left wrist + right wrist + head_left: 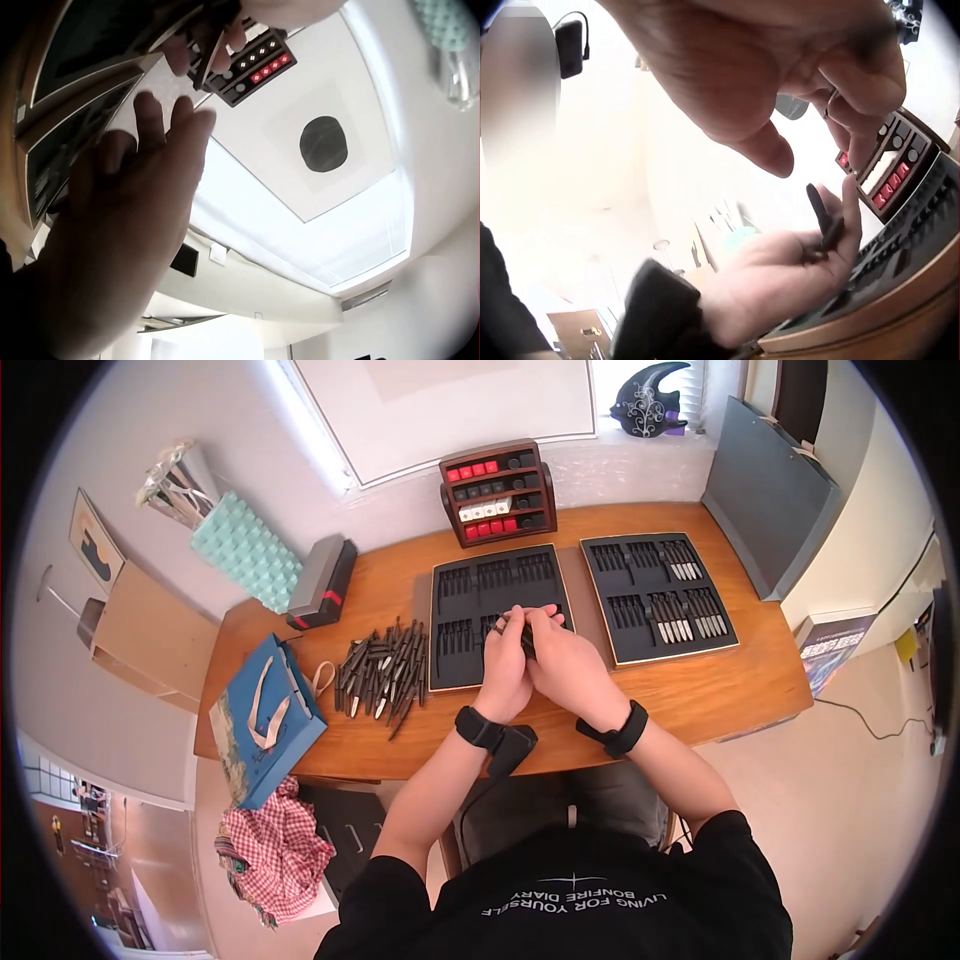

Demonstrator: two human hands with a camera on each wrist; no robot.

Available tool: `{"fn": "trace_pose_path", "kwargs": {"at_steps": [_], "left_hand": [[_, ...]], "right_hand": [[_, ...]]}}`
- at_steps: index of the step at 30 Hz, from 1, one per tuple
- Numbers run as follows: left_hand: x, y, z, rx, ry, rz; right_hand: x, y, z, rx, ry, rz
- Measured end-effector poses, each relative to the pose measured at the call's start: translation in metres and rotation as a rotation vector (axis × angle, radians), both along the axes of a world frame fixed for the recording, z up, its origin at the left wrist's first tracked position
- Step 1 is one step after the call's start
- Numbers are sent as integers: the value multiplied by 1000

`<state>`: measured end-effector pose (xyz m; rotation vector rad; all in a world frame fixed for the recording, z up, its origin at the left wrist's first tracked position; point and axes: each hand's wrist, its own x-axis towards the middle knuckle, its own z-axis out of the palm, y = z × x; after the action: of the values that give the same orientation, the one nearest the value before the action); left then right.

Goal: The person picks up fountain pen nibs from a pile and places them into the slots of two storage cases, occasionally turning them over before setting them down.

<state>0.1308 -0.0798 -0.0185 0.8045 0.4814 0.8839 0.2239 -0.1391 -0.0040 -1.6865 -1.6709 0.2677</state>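
Both hands meet over the left black tray [492,603], which holds rows of slim dark pieces in slots. My left hand [505,678] is turned palm up in the right wrist view, its bent fingers gripping dark pen-like sticks [820,208], one poking upward. Close above it hovers my right hand [572,668], a ring on one finger. In the left wrist view, the right fingers hold a dark stick [212,56], its end near the left fingertips. To the left lies a loose pile of similar sticks [385,670], some with silver parts.
A second black tray [645,584] lies at the right, partly filled with silver-ended pieces. Behind stands a wooden rack [497,490] of red, black and white blocks. Left are a blue gift bag [268,725] and a grey box [322,582]; a large grey folder [770,495] leans at right.
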Motion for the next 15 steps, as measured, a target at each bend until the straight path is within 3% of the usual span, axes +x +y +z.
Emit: {"fn": "trace_pose_path", "kwargs": {"at_steps": [5,7,11,13,15], "left_hand": [[-1,4,-8,-85,-58,47],[-4,8,-11,-144,-80,121],[-11,22,-19,-245,-138,263],[-18,33,-24,-296,-217,237],[-22,29,-14,-384,-167,142]], "right_hand": [[4,-6,2,-42,61,52],[5,-10,5,18,161,64],[8,-12,13,82,115,7],[13,-11,27,-10,253,-104],[17,-2,38,-64,341,-34]]}}
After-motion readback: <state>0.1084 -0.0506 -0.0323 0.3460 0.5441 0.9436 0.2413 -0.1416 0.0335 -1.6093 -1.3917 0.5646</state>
